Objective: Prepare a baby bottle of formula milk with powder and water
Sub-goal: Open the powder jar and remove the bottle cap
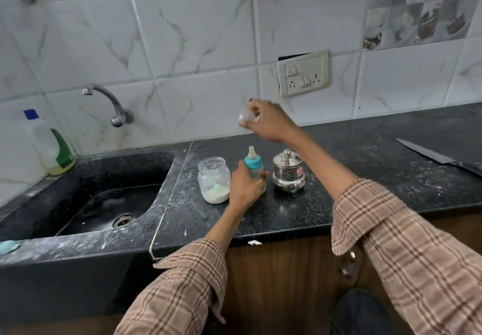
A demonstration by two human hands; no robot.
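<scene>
A small baby bottle [253, 163] with a blue collar and a pale teat stands upright on the black counter [287, 214]. My left hand [245, 186] is wrapped around its lower body. My right hand [268, 123] is raised above and behind the bottle, holding a clear plastic cap [245, 115] in its fingers. Left of the bottle stands an open glass jar [213, 179] with white powder and a pale green scoop at its bottom. Right of the bottle sits a lidded steel pot [288, 174].
A black sink [86, 204] with a wall tap [109, 102] lies to the left, a dish soap bottle [56, 149] at its back corner. A knife [438, 156] rests at the far right of the counter. A wall socket [303, 74] is behind.
</scene>
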